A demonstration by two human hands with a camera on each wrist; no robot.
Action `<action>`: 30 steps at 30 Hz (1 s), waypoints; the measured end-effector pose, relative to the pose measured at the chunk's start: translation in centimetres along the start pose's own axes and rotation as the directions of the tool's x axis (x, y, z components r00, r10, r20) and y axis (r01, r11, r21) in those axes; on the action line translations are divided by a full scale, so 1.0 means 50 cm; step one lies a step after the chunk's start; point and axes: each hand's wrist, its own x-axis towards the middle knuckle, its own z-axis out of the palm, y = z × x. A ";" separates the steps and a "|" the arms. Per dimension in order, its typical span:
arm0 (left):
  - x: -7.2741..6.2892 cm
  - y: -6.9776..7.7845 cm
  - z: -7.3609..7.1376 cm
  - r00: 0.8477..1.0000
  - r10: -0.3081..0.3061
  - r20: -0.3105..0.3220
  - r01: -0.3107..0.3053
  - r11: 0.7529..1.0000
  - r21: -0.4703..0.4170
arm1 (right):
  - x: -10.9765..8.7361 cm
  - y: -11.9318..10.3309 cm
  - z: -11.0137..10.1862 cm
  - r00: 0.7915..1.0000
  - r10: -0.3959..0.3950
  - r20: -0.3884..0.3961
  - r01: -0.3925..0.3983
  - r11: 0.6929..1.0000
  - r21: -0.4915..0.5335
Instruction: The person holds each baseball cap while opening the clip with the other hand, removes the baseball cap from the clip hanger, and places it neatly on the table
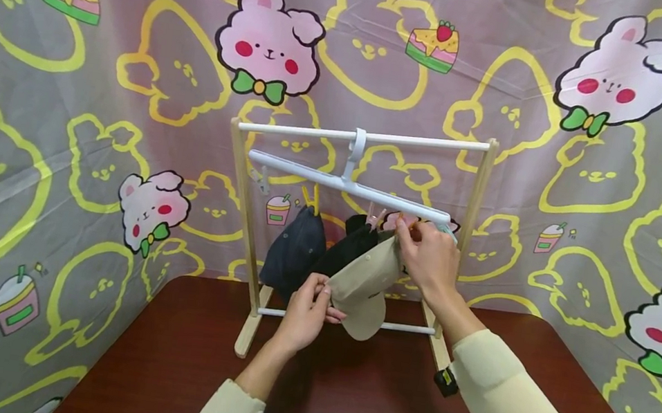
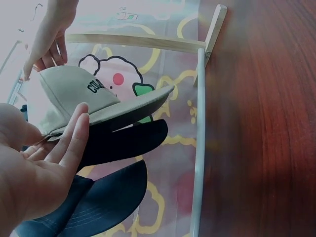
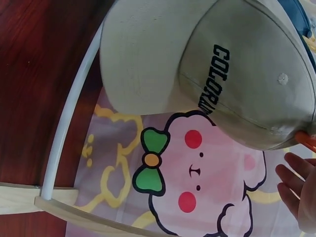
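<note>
A beige baseball cap (image 1: 364, 277) with dark lettering hangs tilted, brim down, below the right end of a white hanger (image 1: 310, 172). My left hand (image 1: 306, 309) pinches the cap's lower edge near the brim, thumb on one side and fingers beneath. Up at the cap's top, my right hand (image 1: 432, 258) pinches an orange clothespin (image 3: 306, 140); its grip is partly hidden. Behind the beige cap is a black cap (image 1: 342, 253) under a pink clothespin (image 1: 375, 216). Farther left, a dark blue cap (image 1: 295, 251) hangs from a yellow clothespin (image 1: 311, 198).
The hanger slopes down to the right from the white top bar (image 1: 427, 142) of a wooden-legged rack (image 1: 245, 209). A pale clip (image 1: 260, 180) hangs at its left end. The rack stands on a reddish-brown table (image 1: 173, 353) before a patterned curtain (image 1: 152, 85).
</note>
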 end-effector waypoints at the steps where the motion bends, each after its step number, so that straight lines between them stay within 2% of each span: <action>1: 0.000 -0.001 0.000 1.000 0.001 -0.003 -0.002 1.000 -0.003 | 0.002 -0.001 0.001 1.000 -0.002 0.003 0.002 1.000 0.014; 7: 0.000 -0.007 -0.004 1.000 -0.016 -0.026 0.015 1.000 -0.021 | 0.008 -0.011 0.007 0.999 -0.019 0.044 0.015 0.996 0.092; 15: 0.000 -0.011 -0.009 0.998 -0.064 -0.013 0.063 0.998 -0.019 | 0.011 -0.020 0.009 1.000 -0.018 0.002 0.018 1.000 0.020; 23: -0.003 -0.009 -0.012 0.998 -0.057 0.004 0.057 0.998 -0.032 | 0.019 -0.027 0.007 1.000 0.000 -0.020 -0.001 1.000 -0.024; 30: -0.003 -0.011 -0.012 0.998 -0.063 0.002 0.063 0.997 -0.053 | 0.025 -0.029 0.005 0.998 -0.057 -0.036 0.056 0.997 -0.049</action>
